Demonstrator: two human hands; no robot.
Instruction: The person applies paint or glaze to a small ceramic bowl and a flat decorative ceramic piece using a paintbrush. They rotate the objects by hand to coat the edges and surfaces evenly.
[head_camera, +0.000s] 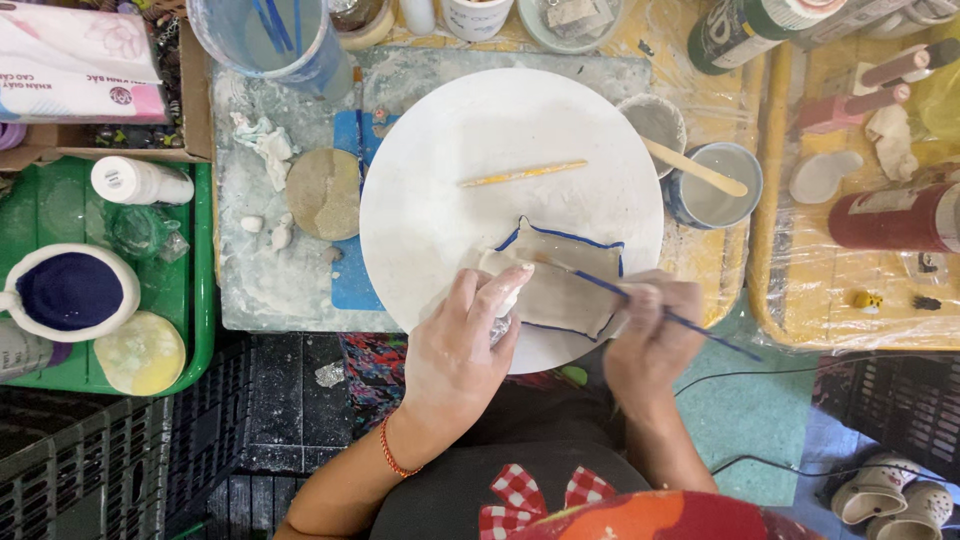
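I see a soft pink and white tissue pack (75, 60) at the top left, sitting in a brown box. Just below it, a small white bottle (140, 181) lies on the green tray (203, 300). A green bottle with a white label (745, 30) lies at the top right. A red bottle with a pale label (895, 217) lies at the right edge.

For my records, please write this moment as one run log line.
left hand: steadies clay dish | right hand: holds blue brush, tip on dish | dish on white round board
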